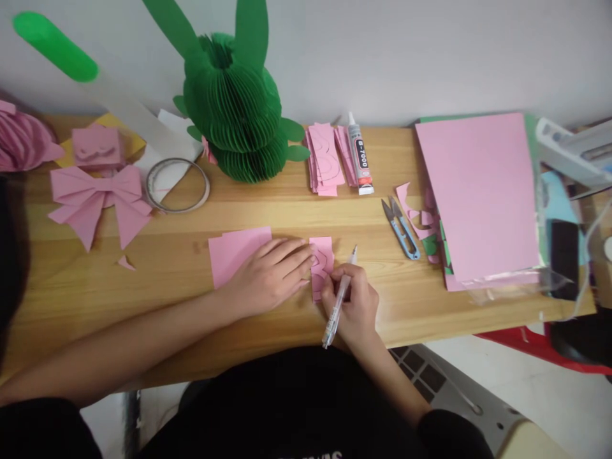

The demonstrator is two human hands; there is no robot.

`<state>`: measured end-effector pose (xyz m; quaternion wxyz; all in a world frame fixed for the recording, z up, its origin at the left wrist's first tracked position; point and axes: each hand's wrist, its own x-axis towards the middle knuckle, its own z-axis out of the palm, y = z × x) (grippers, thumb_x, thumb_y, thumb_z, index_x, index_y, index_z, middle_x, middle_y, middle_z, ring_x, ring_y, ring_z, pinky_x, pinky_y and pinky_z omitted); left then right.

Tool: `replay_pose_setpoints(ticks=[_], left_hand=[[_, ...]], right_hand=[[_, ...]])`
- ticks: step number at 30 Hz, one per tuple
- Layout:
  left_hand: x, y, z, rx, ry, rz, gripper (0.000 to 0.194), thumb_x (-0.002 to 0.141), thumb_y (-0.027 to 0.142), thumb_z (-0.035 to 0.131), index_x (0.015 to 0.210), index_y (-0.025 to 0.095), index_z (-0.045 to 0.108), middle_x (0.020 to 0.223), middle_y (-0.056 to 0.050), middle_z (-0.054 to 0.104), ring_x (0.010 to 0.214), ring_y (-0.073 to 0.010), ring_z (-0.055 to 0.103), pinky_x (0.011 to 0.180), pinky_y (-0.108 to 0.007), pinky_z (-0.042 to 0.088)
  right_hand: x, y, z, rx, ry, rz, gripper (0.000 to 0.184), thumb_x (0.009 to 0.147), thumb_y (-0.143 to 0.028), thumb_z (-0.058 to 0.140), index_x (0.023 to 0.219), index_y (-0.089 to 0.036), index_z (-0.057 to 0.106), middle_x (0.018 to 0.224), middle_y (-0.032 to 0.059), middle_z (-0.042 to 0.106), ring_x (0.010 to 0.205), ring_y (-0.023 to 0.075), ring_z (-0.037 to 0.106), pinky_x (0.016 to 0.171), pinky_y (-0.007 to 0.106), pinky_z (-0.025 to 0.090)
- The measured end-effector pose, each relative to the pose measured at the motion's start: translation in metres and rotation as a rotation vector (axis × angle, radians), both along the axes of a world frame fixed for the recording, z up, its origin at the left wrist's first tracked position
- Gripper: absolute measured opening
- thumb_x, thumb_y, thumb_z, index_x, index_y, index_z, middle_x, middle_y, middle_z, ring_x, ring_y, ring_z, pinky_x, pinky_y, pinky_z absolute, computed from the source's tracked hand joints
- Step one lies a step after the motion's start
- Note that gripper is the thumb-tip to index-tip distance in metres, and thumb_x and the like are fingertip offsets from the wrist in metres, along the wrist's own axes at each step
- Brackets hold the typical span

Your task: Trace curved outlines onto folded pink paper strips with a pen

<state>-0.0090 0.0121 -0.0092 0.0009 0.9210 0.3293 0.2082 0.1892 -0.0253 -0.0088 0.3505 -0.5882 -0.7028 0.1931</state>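
My left hand (271, 274) lies flat with fingers stretched out, pressing down a small pink paper piece (323, 262) and a larger pink sheet (233, 254) on the wooden table (191, 280). My right hand (351, 305) is closed around a white pen (337, 305), its tip hidden behind my fingers at the small piece. A curved line is drawn on that piece.
A green honeycomb paper figure (236, 105) stands at the back. Stacked pink cut pieces (324, 158), a glue tube (359, 156), snips (402, 229), pink scraps (415, 210) and a pink paper pad (480, 191) lie to the right. A pink bow (98, 204) and tape ring (178, 185) lie left.
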Motion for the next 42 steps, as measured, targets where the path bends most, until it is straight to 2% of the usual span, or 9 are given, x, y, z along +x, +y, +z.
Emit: replay_pose_setpoints(ticks=[5,20,25,29,36,42], left_hand=[[0.0002,-0.0007,0.0001,-0.003,0.013,0.012,0.03,0.106,0.024,0.041,0.118,0.012,0.066,0.124,-0.008,0.072,0.116,-0.0248,0.064,0.096,-0.038,0.052],[0.0001,-0.002,-0.0059,-0.069,0.002,-0.001,0.032,0.106,0.021,0.041,0.124,0.01,0.064,0.13,-0.01,0.069,0.122,-0.0266,0.059,0.096,-0.038,0.046],[-0.0001,-0.0012,-0.005,-0.049,-0.001,0.012,0.033,0.107,0.021,0.037,0.121,0.011,0.065,0.127,-0.009,0.071,0.119,-0.0251,0.061,0.095,-0.036,0.047],[-0.0004,-0.0011,-0.0024,-0.063,0.006,0.003,0.031,0.105,0.02,0.041,0.124,0.01,0.064,0.129,-0.01,0.07,0.12,-0.0257,0.061,0.095,-0.037,0.048],[-0.0016,-0.0022,-0.0033,-0.088,0.029,0.008,0.033,0.105,0.021,0.04,0.13,0.016,0.062,0.132,-0.008,0.069,0.122,-0.0261,0.062,0.095,-0.039,0.051],[-0.0015,-0.002,-0.0003,-0.093,0.018,-0.01,0.029,0.105,0.02,0.044,0.126,0.013,0.061,0.13,-0.009,0.07,0.121,-0.0273,0.063,0.093,-0.039,0.05]], right_hand=[[-0.0003,0.0009,0.0017,-0.024,0.02,-0.006,0.015,0.082,-0.015,0.058,0.09,-0.025,0.05,0.058,-0.0096,0.057,0.04,0.009,0.048,0.045,0.02,0.039],[0.0007,0.0005,-0.0004,-0.024,0.005,0.001,0.014,0.083,-0.018,0.057,0.091,-0.025,0.049,0.057,-0.0095,0.057,0.04,0.0098,0.05,0.045,0.02,0.041],[0.0007,0.0002,-0.0003,-0.025,-0.001,-0.003,0.015,0.082,-0.017,0.058,0.09,-0.025,0.049,0.057,-0.0096,0.056,0.041,0.0095,0.051,0.046,0.02,0.041],[0.0004,0.0007,0.0,-0.037,0.015,-0.015,0.014,0.082,-0.018,0.058,0.09,-0.025,0.05,0.058,-0.0091,0.058,0.041,0.0096,0.05,0.046,0.02,0.041],[0.001,0.0002,-0.0007,-0.08,0.045,-0.036,0.015,0.08,-0.018,0.059,0.09,-0.026,0.051,0.06,-0.0088,0.06,0.04,0.0094,0.049,0.045,0.02,0.04],[0.001,0.0014,-0.0001,-0.057,0.059,-0.021,0.015,0.081,-0.017,0.059,0.09,-0.026,0.051,0.059,-0.0094,0.06,0.04,0.0094,0.049,0.044,0.02,0.039]])
